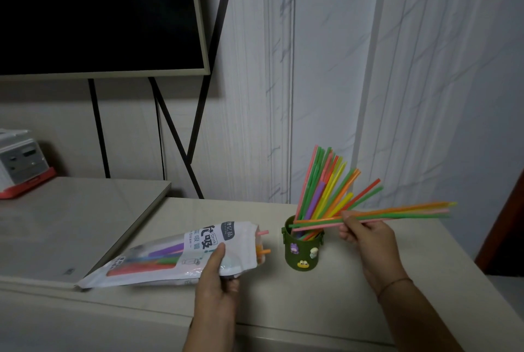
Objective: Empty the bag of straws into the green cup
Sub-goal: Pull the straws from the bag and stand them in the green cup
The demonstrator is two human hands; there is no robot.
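Pinching a bundle of straws [397, 211] in my right hand [368, 238], I have them lying nearly level, left tips at the green cup [302, 249] at frame centre; I judge they need tipping upright. A fan of straws [326, 187] stands in the cup. My left hand [218, 272] grips the bag [175, 255], which has more straws inside.

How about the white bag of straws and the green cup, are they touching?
Apart. The head view shows a strip of pale tabletop between the open end of the white plastic straw bag and the dark green cup.
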